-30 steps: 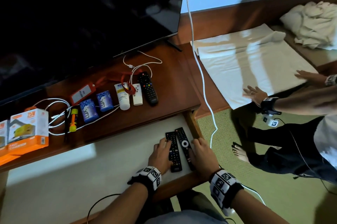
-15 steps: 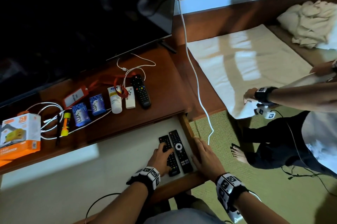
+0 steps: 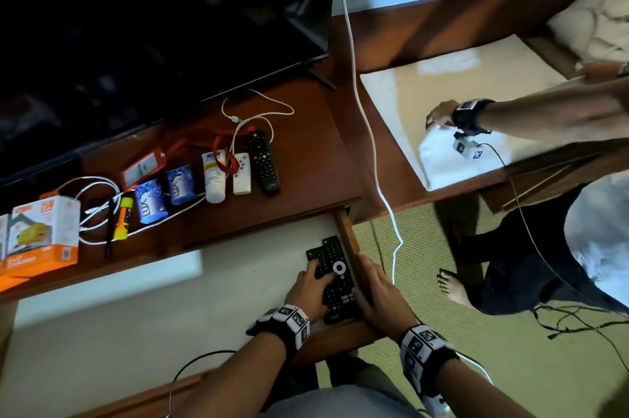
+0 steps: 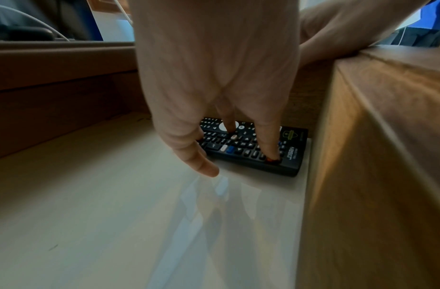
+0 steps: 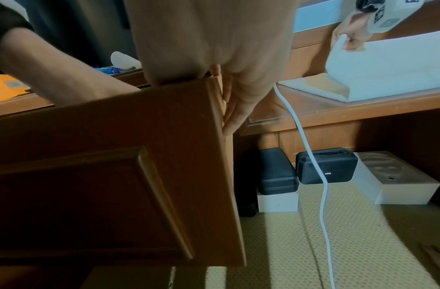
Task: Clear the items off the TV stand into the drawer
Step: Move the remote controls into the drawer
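Observation:
The open drawer (image 3: 170,315) has a pale bottom, and two black remotes (image 3: 335,285) lie side by side in its right front corner. My left hand (image 3: 311,288) rests on them with straight fingers; in the left wrist view its fingertips (image 4: 272,156) press the buttons of the nearer remote (image 4: 253,148). My right hand (image 3: 377,288) lies flat over the drawer's right wall, its fingers (image 5: 235,109) along the edge of the drawer front (image 5: 90,176). On the TV stand (image 3: 306,179) remain a black remote (image 3: 263,162), a white remote (image 3: 242,173), a white tube (image 3: 214,176), two blue packs (image 3: 181,184) and an orange-white box (image 3: 42,230).
A red tag (image 3: 144,168), a yellow marker (image 3: 123,218) and white cables (image 3: 98,210) also lie on the stand under the TV (image 3: 153,26). A white cord (image 3: 371,145) hangs right of the drawer. Another person (image 3: 561,247) handles a towel (image 3: 442,159) on the low bench.
My left hand has slid the two remotes rightwards against the drawer's right wall. My right hand has stayed at the drawer's corner. The other person has lifted and folded the towel's edge.

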